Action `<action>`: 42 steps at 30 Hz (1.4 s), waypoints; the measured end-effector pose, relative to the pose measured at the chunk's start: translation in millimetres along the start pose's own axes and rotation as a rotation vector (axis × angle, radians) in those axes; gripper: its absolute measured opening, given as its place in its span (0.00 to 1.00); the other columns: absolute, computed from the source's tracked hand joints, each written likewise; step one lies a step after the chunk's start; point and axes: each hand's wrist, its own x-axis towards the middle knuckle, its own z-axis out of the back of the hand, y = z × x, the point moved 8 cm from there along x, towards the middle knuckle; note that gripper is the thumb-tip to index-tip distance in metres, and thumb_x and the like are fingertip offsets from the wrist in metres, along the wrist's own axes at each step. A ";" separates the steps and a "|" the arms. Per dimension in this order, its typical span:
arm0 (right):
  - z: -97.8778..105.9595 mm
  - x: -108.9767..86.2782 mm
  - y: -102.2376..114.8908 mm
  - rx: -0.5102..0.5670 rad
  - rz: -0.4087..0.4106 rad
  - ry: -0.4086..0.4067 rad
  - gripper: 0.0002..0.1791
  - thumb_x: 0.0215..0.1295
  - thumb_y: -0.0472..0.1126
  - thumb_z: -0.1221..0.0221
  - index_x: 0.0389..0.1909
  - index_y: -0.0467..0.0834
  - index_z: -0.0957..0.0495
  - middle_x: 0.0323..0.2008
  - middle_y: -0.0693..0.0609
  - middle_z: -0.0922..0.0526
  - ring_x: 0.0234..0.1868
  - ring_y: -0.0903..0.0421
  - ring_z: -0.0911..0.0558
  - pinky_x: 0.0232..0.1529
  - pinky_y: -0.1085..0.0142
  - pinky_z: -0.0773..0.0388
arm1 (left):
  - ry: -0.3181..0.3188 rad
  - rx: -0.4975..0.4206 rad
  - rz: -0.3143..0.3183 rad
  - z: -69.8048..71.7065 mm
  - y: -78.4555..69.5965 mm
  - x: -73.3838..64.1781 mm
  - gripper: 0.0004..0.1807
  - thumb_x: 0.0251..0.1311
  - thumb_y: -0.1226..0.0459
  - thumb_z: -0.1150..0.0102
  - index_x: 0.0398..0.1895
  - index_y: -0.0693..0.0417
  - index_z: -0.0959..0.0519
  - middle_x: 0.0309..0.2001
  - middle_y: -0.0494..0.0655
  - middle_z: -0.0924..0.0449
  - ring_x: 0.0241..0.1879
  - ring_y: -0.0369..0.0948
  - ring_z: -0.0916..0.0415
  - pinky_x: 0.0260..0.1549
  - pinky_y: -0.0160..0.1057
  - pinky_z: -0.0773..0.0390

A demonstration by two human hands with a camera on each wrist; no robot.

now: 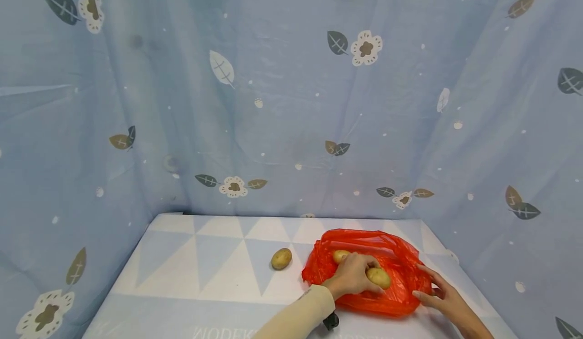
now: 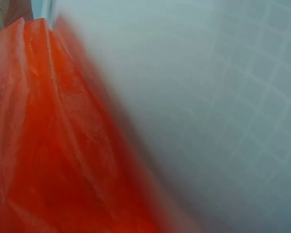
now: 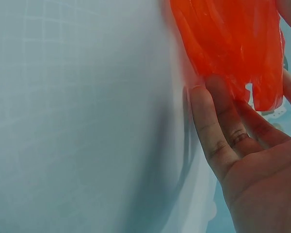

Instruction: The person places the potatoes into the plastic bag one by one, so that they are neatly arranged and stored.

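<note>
A red plastic bag (image 1: 401, 258) lies spread with its mouth open on the table, seen in the head view. My left hand (image 1: 349, 274) reaches over it and grips a potato (image 1: 380, 278) between thumb and fingers. Another potato (image 1: 339, 256) lies in the bag just behind that hand. At the bag's right edge is my right hand (image 1: 443, 298), its fingers loosely extended against the plastic. The right wrist view shows the fingers (image 3: 211, 128) touching the red bag (image 3: 233, 43). Red plastic (image 2: 63, 145) fills the left part of the left wrist view, hiding the held potato.
One more potato (image 1: 281, 259) sits on the patterned table (image 1: 218, 278), left of the bag. A small black object (image 1: 331, 321) shows beside the left sleeve. Blue curtains (image 1: 282, 101) with leaves and flowers enclose the table at the back and sides.
</note>
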 end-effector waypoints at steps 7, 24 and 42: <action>0.3 -2.1 1.9 0.010 -0.006 -0.009 0.48 0.67 0.54 0.32 0.80 0.47 0.46 0.75 0.31 0.44 0.51 0.45 0.22 0.46 0.57 0.19 | -0.009 0.078 0.009 -2.1 4.8 -0.9 0.22 0.43 0.48 0.16 0.43 0.34 0.14 0.38 0.20 0.21 0.40 0.25 0.34 0.44 0.32 0.34; -0.9 -3.8 -2.0 0.036 -0.013 -0.014 0.47 0.66 0.53 0.32 0.80 0.47 0.45 0.73 0.31 0.41 0.48 0.46 0.22 0.45 0.58 0.18 | -0.033 0.298 -0.033 -4.6 0.1 0.2 0.23 0.38 0.45 0.15 0.38 0.34 0.14 0.32 0.22 0.22 0.34 0.31 0.38 0.37 0.33 0.39; 0.3 -0.2 -4.0 -0.005 -0.035 -0.038 0.49 0.66 0.55 0.32 0.80 0.46 0.46 0.73 0.28 0.42 0.48 0.48 0.21 0.47 0.54 0.16 | -0.008 0.201 -0.025 -7.0 -2.6 4.1 0.23 0.43 0.52 0.16 0.30 0.46 0.25 0.24 0.33 0.33 0.28 0.32 0.37 0.31 0.27 0.34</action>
